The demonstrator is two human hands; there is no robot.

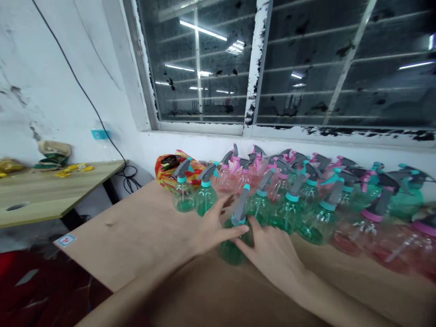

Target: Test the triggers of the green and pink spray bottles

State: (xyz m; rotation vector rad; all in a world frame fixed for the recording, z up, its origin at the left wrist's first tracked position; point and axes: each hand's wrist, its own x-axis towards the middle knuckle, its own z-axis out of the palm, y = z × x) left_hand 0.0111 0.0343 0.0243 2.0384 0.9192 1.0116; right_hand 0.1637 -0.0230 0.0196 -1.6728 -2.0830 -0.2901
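A green see-through spray bottle (233,252) with a grey trigger head and teal collar stands upright on the brown board tabletop (143,231). My left hand (213,227) grips its left side near the collar, the thumb lying across the front and the fingers partly behind. From the right, my right hand (272,250) closes on the same bottle, its thumb and index finger against the shoulder. Directly behind stands another green spray bottle (260,204). Two more, a green spray bottle (205,200) and a paler green one (184,197), are left of it.
Several green and pink spray bottles (371,227) crowd the right and back of the board. A red-and-yellow plastic bag (163,175) lies at the back left. Beyond a gap on the left is a wooden desk (78,190). The window (211,63) rises behind.
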